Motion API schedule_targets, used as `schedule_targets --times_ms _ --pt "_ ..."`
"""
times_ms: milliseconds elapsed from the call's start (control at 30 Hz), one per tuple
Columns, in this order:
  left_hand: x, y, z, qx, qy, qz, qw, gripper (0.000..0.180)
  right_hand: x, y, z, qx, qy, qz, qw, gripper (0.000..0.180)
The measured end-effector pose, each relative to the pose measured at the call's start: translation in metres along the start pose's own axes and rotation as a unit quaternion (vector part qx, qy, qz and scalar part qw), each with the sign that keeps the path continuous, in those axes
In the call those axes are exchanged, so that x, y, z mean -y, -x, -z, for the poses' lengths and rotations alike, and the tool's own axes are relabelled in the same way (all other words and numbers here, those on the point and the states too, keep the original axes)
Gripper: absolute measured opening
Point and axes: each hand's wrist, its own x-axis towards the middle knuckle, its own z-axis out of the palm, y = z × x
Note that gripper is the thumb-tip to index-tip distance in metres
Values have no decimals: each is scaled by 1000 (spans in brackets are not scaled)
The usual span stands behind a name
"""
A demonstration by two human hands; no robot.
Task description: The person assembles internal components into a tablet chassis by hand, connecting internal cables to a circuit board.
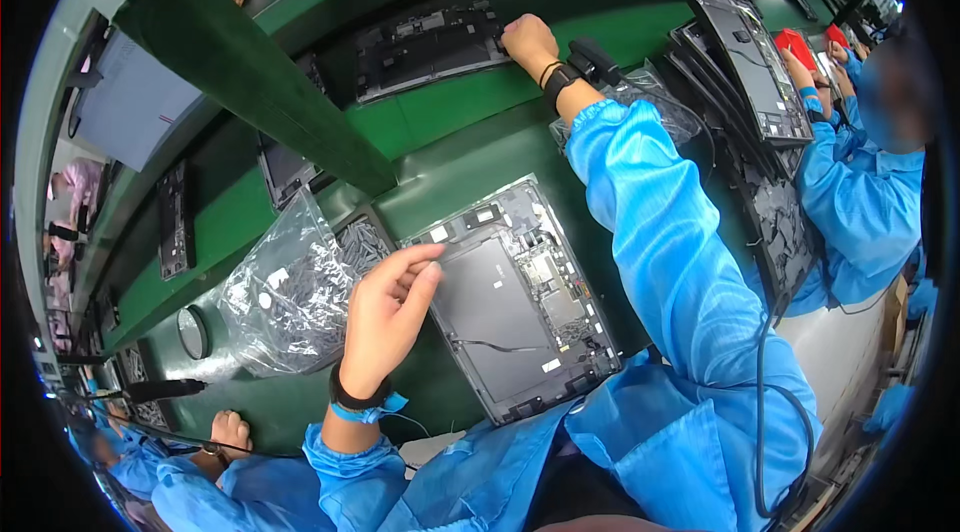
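An opened laptop chassis [490, 302] lies at a tilt on the bench in front of me, its flat battery and circuit board exposed. My left hand [385, 322] hovers over its left edge, thumb and forefinger apart, with nothing visible between them. Farther off, a second dark laptop chassis [430, 47] rests on the raised green ledge. The fingers of my right hand [530, 40] are curled at its right end, closed on that edge; the fingertips are partly hidden.
Left of the near chassis are a clear plastic bag [290, 292] of small dark parts and a tray [360, 242] of similar parts. A green post [250, 72] slants across the left. Stacked chassis [750, 62] stand at right, beside a co-worker in blue [860, 202].
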Motion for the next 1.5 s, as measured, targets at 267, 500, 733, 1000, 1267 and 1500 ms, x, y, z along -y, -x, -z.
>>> schedule_targets --times_ms 267,500,733,1000,1267,1500 --pt "-4 -12 -11 82 134 -31 987 24 34 18 -12 -59 113 40 991 45" --pt "7 5 -13 69 145 -3 987 24 42 14 -18 -14 138 45 989 54" --pt "9 19 -10 57 167 23 984 25 29 12 0 210 -503 -61 836 16" --pt "-9 -31 -30 64 393 -11 917 40 17 124 48 161 -664 29 729 16" --pt "-41 -38 -78 49 485 -16 873 37 -28 331 83 72 -710 68 698 30" --pt "-10 32 -65 -24 348 -61 935 41 -100 417 60 57 -763 59 641 36"
